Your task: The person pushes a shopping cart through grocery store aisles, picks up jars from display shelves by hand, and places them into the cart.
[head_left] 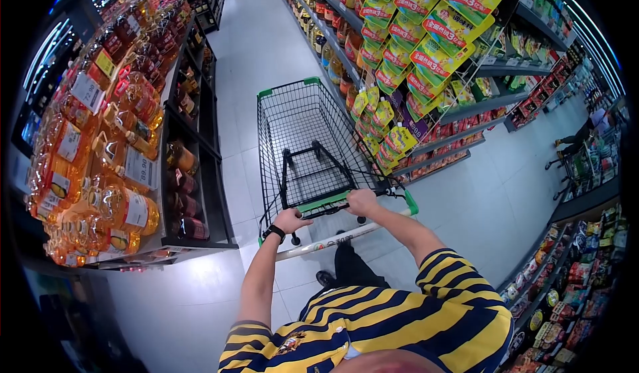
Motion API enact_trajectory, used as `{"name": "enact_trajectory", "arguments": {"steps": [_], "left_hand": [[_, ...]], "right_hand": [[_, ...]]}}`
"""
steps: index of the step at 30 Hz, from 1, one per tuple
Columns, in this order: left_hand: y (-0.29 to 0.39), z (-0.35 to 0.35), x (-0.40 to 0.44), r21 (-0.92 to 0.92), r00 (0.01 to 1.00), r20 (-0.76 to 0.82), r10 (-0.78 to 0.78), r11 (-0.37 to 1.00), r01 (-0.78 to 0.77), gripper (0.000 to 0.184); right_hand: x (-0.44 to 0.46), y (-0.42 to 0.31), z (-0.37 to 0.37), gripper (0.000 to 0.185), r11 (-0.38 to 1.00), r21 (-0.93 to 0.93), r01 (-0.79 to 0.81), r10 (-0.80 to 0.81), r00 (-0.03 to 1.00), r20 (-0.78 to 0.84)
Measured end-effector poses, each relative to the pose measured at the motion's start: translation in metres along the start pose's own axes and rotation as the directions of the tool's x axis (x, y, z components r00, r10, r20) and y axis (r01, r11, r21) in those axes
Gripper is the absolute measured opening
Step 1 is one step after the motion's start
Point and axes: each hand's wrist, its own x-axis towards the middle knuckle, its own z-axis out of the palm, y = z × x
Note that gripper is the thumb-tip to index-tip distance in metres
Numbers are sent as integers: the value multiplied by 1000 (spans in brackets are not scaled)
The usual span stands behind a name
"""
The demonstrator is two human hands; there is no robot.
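Observation:
An empty wire shopping cart (303, 116) with green corners stands in front of me in a shop aisle. My left hand (290, 221), with a dark band at the wrist, is closed on the left part of the cart's rear frame, just beyond the white handle bar (309, 246). Further right, my right hand (361, 202) is closed on the same rear frame, near the green strip (324, 203). The fingers of both hands are curled and partly hidden from above.
Oil bottles (126, 206) fill a shelf on the left. Hanging yellow-green packets (432, 33) and shelving line the cart's right side. Packaged goods (572, 286) stand at the lower right. A person (586, 133) is near other carts at the far right.

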Motion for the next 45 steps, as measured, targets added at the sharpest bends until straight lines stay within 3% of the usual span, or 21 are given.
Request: {"name": "enact_trajectory", "arguments": {"steps": [3, 12, 15, 19, 26, 31, 38, 42, 45], "left_hand": [[11, -17, 9, -5, 998, 54, -25, 1000, 25, 65], [-7, -51, 85, -42, 1000, 17, -16, 999, 17, 63], [-4, -74, 109, -17, 998, 30, -63, 998, 63, 66], [-7, -98, 146, -12, 997, 9, -75, 997, 75, 67], [6, -138, 190, 6, 979, 8, -203, 979, 203, 59], [-4, -146, 222, 7, 982, -25, -186, 982, 186, 64], [-4, -164, 260, 50, 989, 24, -145, 988, 144, 64], [-6, -177, 280, 80, 992, 0, -126, 989, 126, 62], [-4, -193, 292, 112, 993, -52, -103, 988, 108, 60]], "right_hand": [[16, 9, -2, 35, 999, 21, 24, -24, 999, -23], [98, 40, -18, 33, 998, 13, 66, -66, 998, 8], [130, 54, -19, 34, 994, 16, 111, -109, 988, -111], [176, 70, -24, 36, 992, 39, 122, -117, 986, -123], [240, 88, -46, 33, 995, -4, 97, -97, 995, 6], [276, 108, -52, 42, 988, 8, 154, -153, 986, -68], [313, 128, -61, 39, 986, 14, 164, -163, 984, -69], [335, 134, -67, 37, 983, 57, 176, -164, 972, -167], [356, 138, -71, 34, 985, 55, 165, -157, 979, -130]]}}
